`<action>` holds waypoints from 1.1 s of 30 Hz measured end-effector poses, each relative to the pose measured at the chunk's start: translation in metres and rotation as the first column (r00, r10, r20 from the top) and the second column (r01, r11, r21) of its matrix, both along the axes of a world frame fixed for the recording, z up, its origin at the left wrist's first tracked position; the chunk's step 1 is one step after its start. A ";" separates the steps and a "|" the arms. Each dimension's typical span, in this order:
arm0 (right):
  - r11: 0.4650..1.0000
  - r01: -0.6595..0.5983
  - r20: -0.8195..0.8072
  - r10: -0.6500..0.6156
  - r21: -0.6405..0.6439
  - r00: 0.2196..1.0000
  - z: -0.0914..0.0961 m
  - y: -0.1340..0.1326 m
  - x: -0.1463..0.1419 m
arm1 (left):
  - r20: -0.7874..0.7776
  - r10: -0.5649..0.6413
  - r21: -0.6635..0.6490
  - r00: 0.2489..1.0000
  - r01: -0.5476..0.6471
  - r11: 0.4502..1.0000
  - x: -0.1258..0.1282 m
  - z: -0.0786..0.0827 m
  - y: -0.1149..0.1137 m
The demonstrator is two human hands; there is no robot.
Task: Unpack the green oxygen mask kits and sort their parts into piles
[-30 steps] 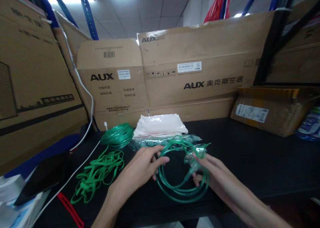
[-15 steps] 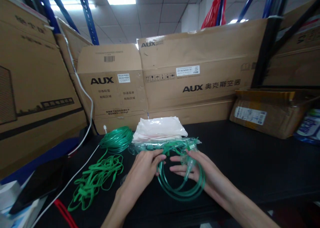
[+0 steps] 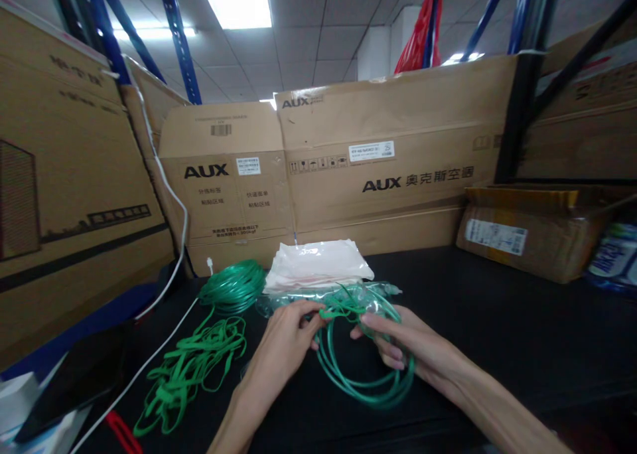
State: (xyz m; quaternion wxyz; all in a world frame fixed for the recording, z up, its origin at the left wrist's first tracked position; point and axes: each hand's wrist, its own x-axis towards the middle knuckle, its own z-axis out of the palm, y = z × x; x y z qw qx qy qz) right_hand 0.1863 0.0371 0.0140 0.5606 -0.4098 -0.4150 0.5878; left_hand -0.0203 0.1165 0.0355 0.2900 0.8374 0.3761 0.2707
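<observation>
A loop of clear green tubing [image 3: 351, 382] hangs between my hands, with a bundle of thin green strap [image 3: 343, 305] at its top. My left hand [image 3: 291, 331] pinches the left side of the loop and strap, thumb against fingers. On the other side, my right hand [image 3: 398, 338] curls its fingers around the tubing and a clear plastic piece [image 3: 374, 305] whose shape is partly hidden. Behind the hands lies a clear plastic-wrapped item [image 3: 279, 300], in front of a stack of white packets [image 3: 318, 265].
To the left lie a coil of green tubing [image 3: 236, 286] and a tangle of green elastic strap [image 3: 194, 364]. A white cable [image 3: 149, 348] runs past a dark phone-like slab [image 3: 74, 378]. Cardboard panels [image 3: 378, 228] stand behind; an open carton [image 3: 527, 241] sits right.
My right hand's fingers have closed around the tubing and clear plastic piece, which were loosely cradled before. The green strap is now gathered between both hands. The camera view has tilted slightly upward.
</observation>
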 end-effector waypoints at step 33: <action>0.979 0.189 -0.584 -0.196 -0.074 0.788 0.027 0.036 0.006 | -0.370 0.025 0.594 0.929 0.216 0.775 0.088 0.033 -0.012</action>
